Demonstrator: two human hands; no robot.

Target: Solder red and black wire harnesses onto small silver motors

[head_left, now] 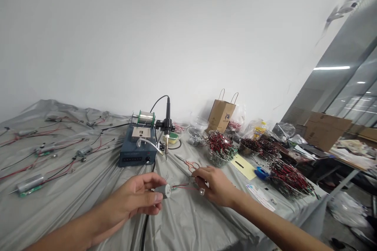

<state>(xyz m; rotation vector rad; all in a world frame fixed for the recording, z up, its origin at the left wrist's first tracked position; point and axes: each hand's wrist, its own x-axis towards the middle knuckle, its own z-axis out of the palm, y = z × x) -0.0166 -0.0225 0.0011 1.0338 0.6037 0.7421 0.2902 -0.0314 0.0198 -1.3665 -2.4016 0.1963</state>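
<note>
My left hand (138,199) is closed on a small grey cylindrical motor (164,191), held just above the grey table sheet (73,200). Thin red wires (184,186) run from the motor to my right hand (216,185), whose fingers are curled round them and a small silver part (202,191). Behind both hands stands a blue soldering station (138,151) with a solder spool (146,117) on top and a soldering iron (167,129) hanging tip-down in its holder.
Finished motors with red and black wires (38,164) lie spread over the left of the table. Bowls heaped with wired parts (221,147) stand to the right, with a brown paper bag (221,114), a yellow note (244,166), blue tape (260,173) and cardboard boxes (326,130).
</note>
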